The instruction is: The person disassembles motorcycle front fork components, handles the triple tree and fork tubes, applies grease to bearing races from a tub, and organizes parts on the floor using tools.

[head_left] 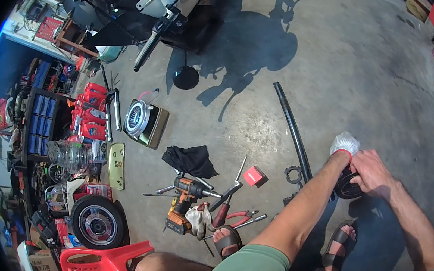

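Observation:
A white knitted glove with a red cuff covers my left hand, its fingers too unclear to make out. My bare right hand is beside the left wrist, fingers curled in, partly over a black round part. Whether they grip that part or something hidden behind it I cannot tell. A long black tube lies on the floor to the left of my hands. Close to its lower end is a dark ring-shaped clamp.
An orange and black cordless drill, a work glove, pliers and a red box lie near my feet. Left stand a small wheel and a red plastic chair. A motorcycle is ahead.

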A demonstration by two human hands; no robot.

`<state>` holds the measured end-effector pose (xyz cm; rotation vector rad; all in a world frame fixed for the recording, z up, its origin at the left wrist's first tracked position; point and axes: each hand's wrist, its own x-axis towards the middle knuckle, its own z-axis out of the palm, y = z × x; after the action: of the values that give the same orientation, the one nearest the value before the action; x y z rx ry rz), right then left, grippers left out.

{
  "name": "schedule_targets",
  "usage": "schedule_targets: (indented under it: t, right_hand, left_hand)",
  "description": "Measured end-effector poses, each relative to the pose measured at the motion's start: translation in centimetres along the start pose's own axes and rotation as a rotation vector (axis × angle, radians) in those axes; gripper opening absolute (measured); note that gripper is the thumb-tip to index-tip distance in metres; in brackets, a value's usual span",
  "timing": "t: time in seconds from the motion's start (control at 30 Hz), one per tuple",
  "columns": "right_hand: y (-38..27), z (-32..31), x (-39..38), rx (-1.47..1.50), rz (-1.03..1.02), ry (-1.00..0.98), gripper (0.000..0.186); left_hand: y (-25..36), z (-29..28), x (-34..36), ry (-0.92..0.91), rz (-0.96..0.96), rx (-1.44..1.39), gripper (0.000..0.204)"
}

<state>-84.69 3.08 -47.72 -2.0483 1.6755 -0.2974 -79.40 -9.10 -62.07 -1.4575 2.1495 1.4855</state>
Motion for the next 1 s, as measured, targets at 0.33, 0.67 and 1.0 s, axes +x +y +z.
schedule_targets:
  t: [0.33, 0.67, 1.0]
  right_hand:
    - [8.1, 11.0, -5.9, 1.122, 0.636, 0.329, 0.033]
    - [6.9, 5.3, -3.7, 1.07, 0.531, 0.393, 0.026]
    - [1.6, 0.6, -0.9, 0.496, 0.273, 0.293, 0.029]
  left_hand:
    - [-6.3, -2.1, 0.1, -0.022, 0.19, 0.016, 0.045]
    - [-3.9, -3.8, -3.2, 0.031, 0.187, -0.193, 0.055]
    - [-0.4, -5.3, -1.8, -0.234, 0.236, 0.033, 0.061]
